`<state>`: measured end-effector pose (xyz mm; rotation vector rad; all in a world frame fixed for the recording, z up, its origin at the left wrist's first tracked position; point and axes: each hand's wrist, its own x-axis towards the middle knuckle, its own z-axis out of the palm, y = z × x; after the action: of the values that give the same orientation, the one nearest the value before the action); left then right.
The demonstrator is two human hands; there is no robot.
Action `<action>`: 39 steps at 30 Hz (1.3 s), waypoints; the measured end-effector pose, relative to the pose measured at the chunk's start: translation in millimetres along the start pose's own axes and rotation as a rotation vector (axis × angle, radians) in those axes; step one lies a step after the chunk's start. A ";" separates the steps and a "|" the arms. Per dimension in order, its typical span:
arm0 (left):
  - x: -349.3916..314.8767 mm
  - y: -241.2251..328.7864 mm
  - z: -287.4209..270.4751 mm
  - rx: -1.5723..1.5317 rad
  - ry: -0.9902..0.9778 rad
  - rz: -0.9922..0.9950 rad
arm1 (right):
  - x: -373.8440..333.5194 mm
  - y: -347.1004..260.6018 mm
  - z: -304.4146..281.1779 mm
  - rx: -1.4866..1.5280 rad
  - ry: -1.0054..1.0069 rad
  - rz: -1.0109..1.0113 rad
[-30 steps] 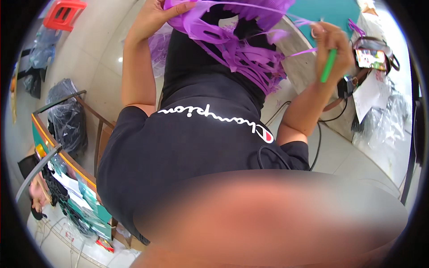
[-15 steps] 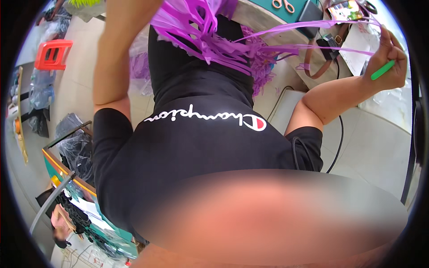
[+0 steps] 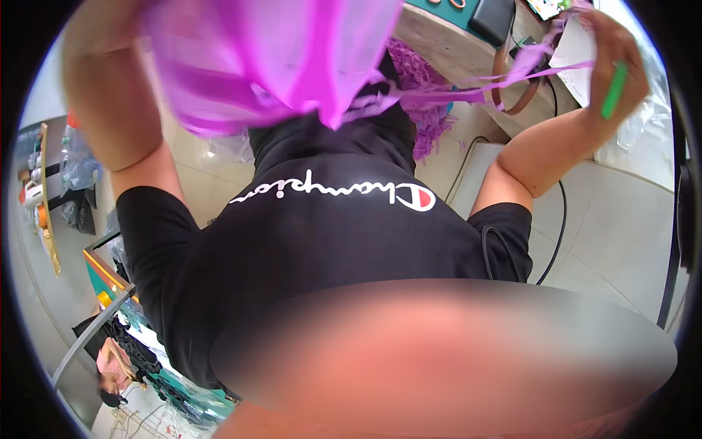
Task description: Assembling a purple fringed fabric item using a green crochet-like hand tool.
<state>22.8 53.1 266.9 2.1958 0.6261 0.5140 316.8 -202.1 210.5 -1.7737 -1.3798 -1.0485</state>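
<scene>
A thin, translucent purple sheet with slits hangs in front of my black shirt, smeared by motion. My left hand is raised at the top left, at the sheet's edge; it is blurred and its fingers are cut off, but the sheet hangs from it. Out to the right, my right hand is closed on a narrow purple strip that stretches across from the sheet. A slim green stick-like handle is also held in that hand, lying against the palm side. Its working end cannot be made out.
A heap of purple shreds lies below the table edge. On the table are orange-handled scissors and a black case. A brown strap hangs there. A black cable runs down right. Another person sits lower left.
My left arm has swung up and left, and the purple sheet has lifted and spread with it. My right hand has risen slightly, the purple strip still in it.
</scene>
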 end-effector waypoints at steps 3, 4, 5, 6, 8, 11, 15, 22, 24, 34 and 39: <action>-21.6 1.8 10.7 -0.377 -0.332 -0.038 | -1.7 -51.5 29.1 0.229 -0.328 0.239; -16.6 -6.1 20.2 -0.403 -0.447 -0.231 | -4.1 -71.9 41.3 0.250 -0.244 0.169; -21.0 -17.4 29.0 -0.526 -0.480 -0.189 | -4.7 -98.3 53.4 0.280 -0.159 0.093; -8.4 -53.8 48.1 -0.748 -0.584 0.038 | -17.0 -108.0 64.9 0.399 -0.209 0.195; -4.4 -77.3 60.1 -0.960 -0.662 0.263 | -48.8 -133.3 91.4 0.775 -0.422 0.390; -9.8 -79.3 59.8 -0.846 -0.459 -0.319 | -82.7 -168.4 123.6 1.162 -0.500 0.596; -0.9 -153.6 71.7 -1.799 -1.111 -0.592 | -93.9 -176.2 137.7 1.553 -0.190 0.849; -76.8 -222.3 174.6 -2.233 -0.706 -0.574 | -87.9 -182.3 143.5 1.659 -0.099 1.041; -76.0 -221.4 176.4 -2.334 -0.710 -0.348 | -87.3 -181.0 146.1 1.654 -0.129 1.018; -67.3 -186.4 146.8 -1.781 -0.409 -0.607 | -88.4 -193.7 134.8 1.143 -0.371 0.570; -79.2 -171.1 146.3 -1.712 -0.268 -0.423 | -104.4 -195.3 144.5 1.282 -0.464 0.612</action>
<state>-6.9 21.2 32.3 0.4656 0.2388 0.2804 142.6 -79.1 54.3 -1.2299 -1.1424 0.5638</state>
